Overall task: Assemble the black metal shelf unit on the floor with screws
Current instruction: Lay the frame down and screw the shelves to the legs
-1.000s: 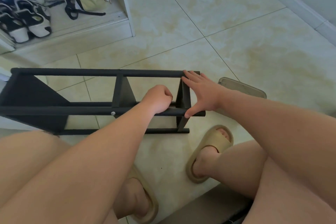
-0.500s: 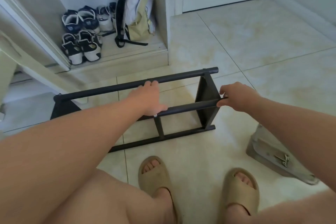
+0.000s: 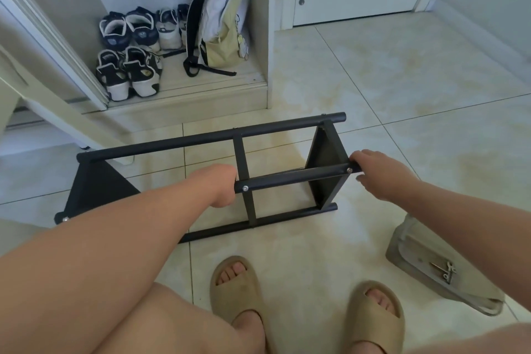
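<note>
Over the tile floor (image 3: 402,95), my right hand (image 3: 376,172) had joined my left hand (image 3: 218,185), both clamped round the near rail (image 3: 296,177) of the shelf (image 3: 240,152); screws (image 3: 245,188) looked in, nearly done.

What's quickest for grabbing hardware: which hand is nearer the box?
Right. The right hand grips the rail at its end, with the box just below and right of it; the left hand holds the rail's middle, farther left.

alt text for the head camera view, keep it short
A person's left hand and right hand hold the upper near bar of a black shelf frame lying on a tiled floor. Tan slippers show below, a grey box at right, shoes and a backpack in a closet behind.
</note>
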A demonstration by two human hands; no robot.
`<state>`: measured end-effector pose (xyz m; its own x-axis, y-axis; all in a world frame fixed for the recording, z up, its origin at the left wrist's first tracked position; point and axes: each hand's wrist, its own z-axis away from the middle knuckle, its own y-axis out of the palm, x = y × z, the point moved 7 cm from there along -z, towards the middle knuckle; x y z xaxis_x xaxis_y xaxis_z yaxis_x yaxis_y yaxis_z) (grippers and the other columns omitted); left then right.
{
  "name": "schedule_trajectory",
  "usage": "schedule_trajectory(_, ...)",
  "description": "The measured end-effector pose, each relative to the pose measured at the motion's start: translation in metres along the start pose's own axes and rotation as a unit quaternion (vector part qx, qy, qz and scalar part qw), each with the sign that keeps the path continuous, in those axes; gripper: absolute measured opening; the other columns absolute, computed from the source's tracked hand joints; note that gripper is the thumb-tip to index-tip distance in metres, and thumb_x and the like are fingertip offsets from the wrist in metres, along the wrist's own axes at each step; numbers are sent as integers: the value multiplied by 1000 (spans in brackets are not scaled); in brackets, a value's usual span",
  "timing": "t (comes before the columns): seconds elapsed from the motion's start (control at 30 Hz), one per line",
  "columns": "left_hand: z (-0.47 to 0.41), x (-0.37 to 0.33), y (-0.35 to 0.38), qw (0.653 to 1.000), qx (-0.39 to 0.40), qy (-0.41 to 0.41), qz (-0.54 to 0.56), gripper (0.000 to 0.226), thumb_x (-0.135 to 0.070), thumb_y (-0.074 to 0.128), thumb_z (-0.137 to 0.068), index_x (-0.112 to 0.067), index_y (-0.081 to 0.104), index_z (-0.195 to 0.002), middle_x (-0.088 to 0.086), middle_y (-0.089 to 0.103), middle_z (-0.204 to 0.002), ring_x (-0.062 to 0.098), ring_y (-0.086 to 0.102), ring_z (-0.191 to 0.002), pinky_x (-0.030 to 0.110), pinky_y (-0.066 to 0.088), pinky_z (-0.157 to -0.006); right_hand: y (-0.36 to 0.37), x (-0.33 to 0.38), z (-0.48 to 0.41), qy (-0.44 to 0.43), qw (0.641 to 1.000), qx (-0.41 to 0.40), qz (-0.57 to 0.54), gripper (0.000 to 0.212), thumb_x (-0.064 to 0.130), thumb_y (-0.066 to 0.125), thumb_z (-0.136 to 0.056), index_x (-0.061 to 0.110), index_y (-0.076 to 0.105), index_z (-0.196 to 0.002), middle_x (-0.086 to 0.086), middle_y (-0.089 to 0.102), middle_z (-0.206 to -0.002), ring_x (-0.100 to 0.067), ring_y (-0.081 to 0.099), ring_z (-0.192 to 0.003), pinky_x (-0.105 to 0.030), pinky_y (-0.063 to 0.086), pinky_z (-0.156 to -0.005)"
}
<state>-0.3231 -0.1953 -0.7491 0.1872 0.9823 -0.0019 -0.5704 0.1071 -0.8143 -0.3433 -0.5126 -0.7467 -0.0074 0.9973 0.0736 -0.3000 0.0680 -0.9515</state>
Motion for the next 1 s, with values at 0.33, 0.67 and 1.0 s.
schedule_trajectory(0.33, 9, -9, -30, 985, -171, -15, 15, 18, -14, 50, -93, -22, 54, -108, 0, 60, -97, 23, 58, -89, 35, 47, -77, -23, -18, 9, 27, 993, -111, -27, 30, 10, 45, -103, 21, 54, -130, 1, 53, -127, -24, 49, -109, -34, 38, -72)
schedule_trajectory(0.67, -35, -11, -38, 969, -231, 12, 85, 18, -12, 56, -95, -17, 50, -110, 3, 50, -110, 26, 56, -90, 43, 51, -82, -24, -33, -41, 81, 961, -192, -182, 33, 3, 50, -100, 10, 60, -130, -6, 57, -133, -33, 56, -111, -42, 51, -83)
schedule_trajectory(1.0, -158, 21, -17, 965, -255, -48, 40, 20, -9, 53, -95, -20, 55, -111, 3, 55, -111, 25, 52, -95, 39, 42, -83, 28, -13, -140, 39, 950, -160, -264, 43, 21, 53, -103, 19, 52, -147, 2, 34, -159, -21, 44, -136, -27, 35, -102)
